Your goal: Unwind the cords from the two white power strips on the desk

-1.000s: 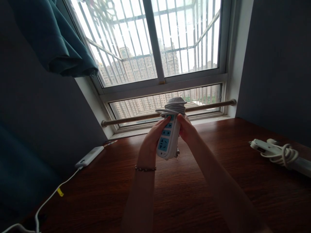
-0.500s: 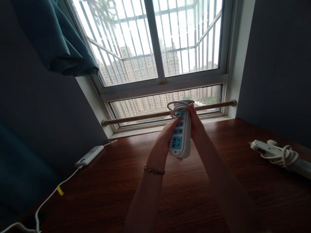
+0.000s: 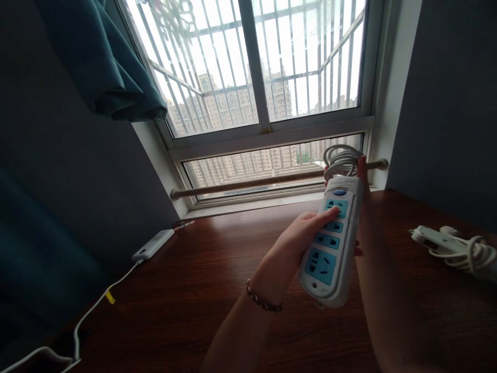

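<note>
A white power strip (image 3: 334, 243) with blue sockets is held up over the dark wooden table (image 3: 202, 305), its face towards me. Its white cord (image 3: 341, 159) is coiled in loops at the strip's far end. My left hand (image 3: 298, 238) lies against the strip's left side, fingers reaching onto the sockets. My right hand (image 3: 362, 207) grips the strip from behind on the right, mostly hidden, with a fingertip showing near the coil.
A second white power strip with bundled cord (image 3: 454, 246) lies at the table's right edge. A white power bank (image 3: 152, 244) with a trailing white cable (image 3: 93, 311) lies at the left. Behind are a barred window (image 3: 264, 83), a wooden rod (image 3: 248, 182) and a teal curtain (image 3: 104, 67).
Both hands have carried the power strip to the right and closer to me. The coiled cord now sits at its far end rather than wound round its middle.
</note>
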